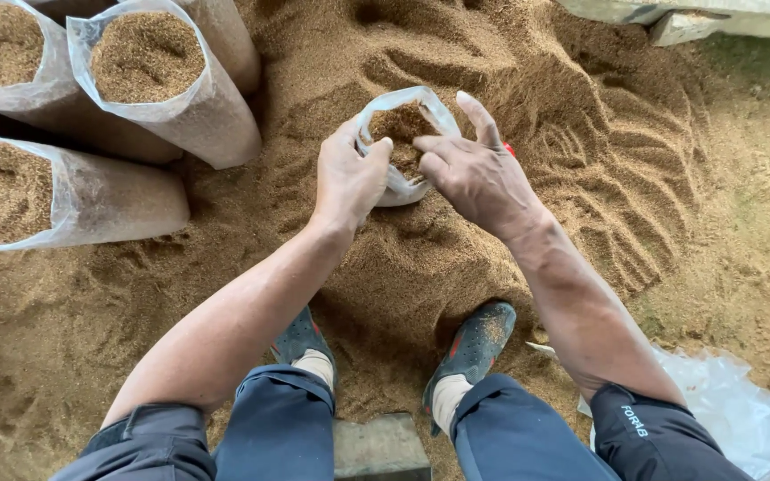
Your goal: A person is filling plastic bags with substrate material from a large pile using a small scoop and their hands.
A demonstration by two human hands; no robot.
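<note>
A small clear plastic bag (pixel 421 101), partly filled with brown sawdust, stands upright in a big sawdust pile (pixel 581 134). My left hand (pixel 347 178) grips the bag's left rim and holds its mouth open. My right hand (pixel 474 174) is at the bag's right rim, fingers curled toward the opening, index finger raised. A bit of something red (pixel 510 149) shows just behind my right hand; what it is cannot be told.
Three filled clear bags of sawdust (pixel 149 58) (pixel 2 44) (pixel 11 191) stand and lean at the left. Empty plastic bags (pixel 733 410) lie at the lower right. My two shoes (pixel 479 338) rest in the sawdust, a grey block (pixel 380 445) between my legs. Concrete blocks (pixel 697 22) sit top right.
</note>
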